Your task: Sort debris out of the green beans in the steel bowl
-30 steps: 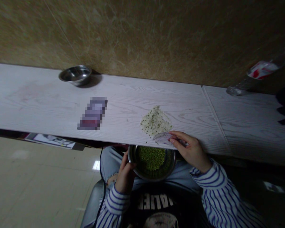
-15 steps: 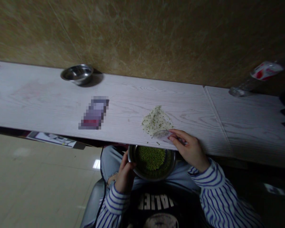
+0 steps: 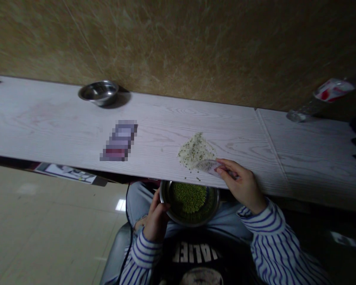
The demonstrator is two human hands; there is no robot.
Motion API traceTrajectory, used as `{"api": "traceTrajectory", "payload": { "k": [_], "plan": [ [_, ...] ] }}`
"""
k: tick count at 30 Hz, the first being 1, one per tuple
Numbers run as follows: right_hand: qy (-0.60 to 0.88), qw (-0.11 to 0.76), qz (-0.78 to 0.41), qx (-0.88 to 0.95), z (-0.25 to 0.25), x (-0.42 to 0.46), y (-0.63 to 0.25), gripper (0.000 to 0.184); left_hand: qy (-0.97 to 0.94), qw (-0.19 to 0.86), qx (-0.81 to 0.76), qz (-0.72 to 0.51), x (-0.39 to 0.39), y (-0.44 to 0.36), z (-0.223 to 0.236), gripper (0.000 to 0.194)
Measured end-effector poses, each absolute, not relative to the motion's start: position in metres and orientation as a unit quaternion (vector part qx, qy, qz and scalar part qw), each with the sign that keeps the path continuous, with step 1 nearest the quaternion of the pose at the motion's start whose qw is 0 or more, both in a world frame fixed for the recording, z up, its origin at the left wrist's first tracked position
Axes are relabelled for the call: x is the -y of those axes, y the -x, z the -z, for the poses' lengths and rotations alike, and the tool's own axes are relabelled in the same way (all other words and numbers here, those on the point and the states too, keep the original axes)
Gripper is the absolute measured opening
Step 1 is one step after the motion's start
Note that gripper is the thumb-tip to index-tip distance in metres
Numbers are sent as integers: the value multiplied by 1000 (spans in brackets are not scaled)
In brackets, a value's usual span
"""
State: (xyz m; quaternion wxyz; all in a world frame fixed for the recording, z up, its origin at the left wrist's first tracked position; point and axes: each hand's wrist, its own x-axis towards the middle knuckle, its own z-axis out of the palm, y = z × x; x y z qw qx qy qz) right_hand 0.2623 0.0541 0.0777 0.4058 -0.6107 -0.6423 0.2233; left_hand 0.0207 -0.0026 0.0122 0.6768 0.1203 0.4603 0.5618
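On my lap, below the table edge, rests a metal bowl [image 3: 216,211] with green mung beans [image 3: 190,196] inside. My left hand [image 3: 156,219] is closed on its left rim, thumb on top. A pile of white rice mixed with green beans [image 3: 195,150] lies on the table above the bowl, and several loose beans are scattered at its near side. My right hand [image 3: 245,188] pinches a clear, round-edged plastic piece [image 3: 209,166], whose exact kind I cannot make out. It is tilted against the lower right edge of the pile.
The white wood-grain table [image 3: 154,150] runs along a marbled wall. A second metal bowl [image 3: 99,93] stands back left, and a blurred-out flat rectangular object [image 3: 120,140] lies left of the pile. At the right, a clear bottle with a red-white label [image 3: 334,90] leans near the wall.
My right hand and the plastic piece have moved slightly right and up along the pile's near edge. My left hand and the bowl of beans stay in place.
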Motion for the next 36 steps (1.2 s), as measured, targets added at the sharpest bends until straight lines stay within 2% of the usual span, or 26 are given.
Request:
{"api": "traceTrajectory", "payload": {
  "k": [36],
  "plan": [
    [578,409,-232,667,-71,-62,-250,25,-119,681,-452,-563,2,-17,-16,52]
  ]
}}
